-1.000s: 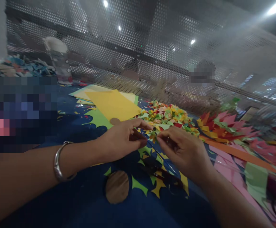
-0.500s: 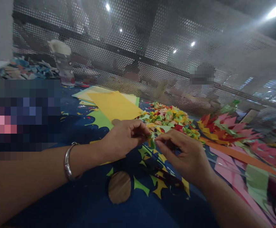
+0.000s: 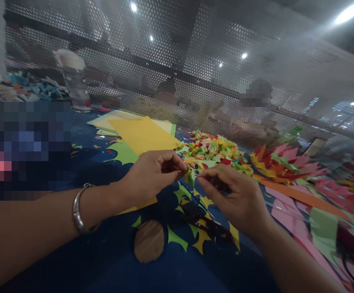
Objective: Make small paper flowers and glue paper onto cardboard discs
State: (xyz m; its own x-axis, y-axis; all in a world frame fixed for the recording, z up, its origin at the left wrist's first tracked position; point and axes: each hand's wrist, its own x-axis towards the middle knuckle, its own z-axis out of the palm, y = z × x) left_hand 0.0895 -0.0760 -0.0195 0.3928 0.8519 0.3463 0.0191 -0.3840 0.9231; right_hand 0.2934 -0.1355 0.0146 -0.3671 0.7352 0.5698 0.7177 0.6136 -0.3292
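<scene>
My left hand (image 3: pixel 152 175), with a silver bangle at the wrist, pinches a small green and yellow paper piece (image 3: pixel 190 178) between thumb and fingertips. Just right of it, my right hand (image 3: pixel 233 195) has thumb and forefinger drawn together; whatever sits between those tips is too small to make out. Beneath the hands lie green and yellow paper offcuts (image 3: pixel 177 239) with curved edges. Dark-handled scissors (image 3: pixel 216 230) rest among them. A round brown disc (image 3: pixel 149 241) lies nearer to me on the dark blue tabletop (image 3: pixel 103 260).
Behind my hands is a heap of small coloured paper pieces (image 3: pixel 215 148). Yellow sheets (image 3: pixel 143 132) are stacked at the back left. Pointed paper clusters (image 3: pixel 289 160) and pink strips (image 3: pixel 289 207) lie right. A clear plastic container (image 3: pixel 77 85) stands before a perforated metal screen (image 3: pixel 109 61).
The whole view has shifted slightly, so things appear a little further left. Both hands keep nearly the same pose, with the small paper piece still in my left fingertips.
</scene>
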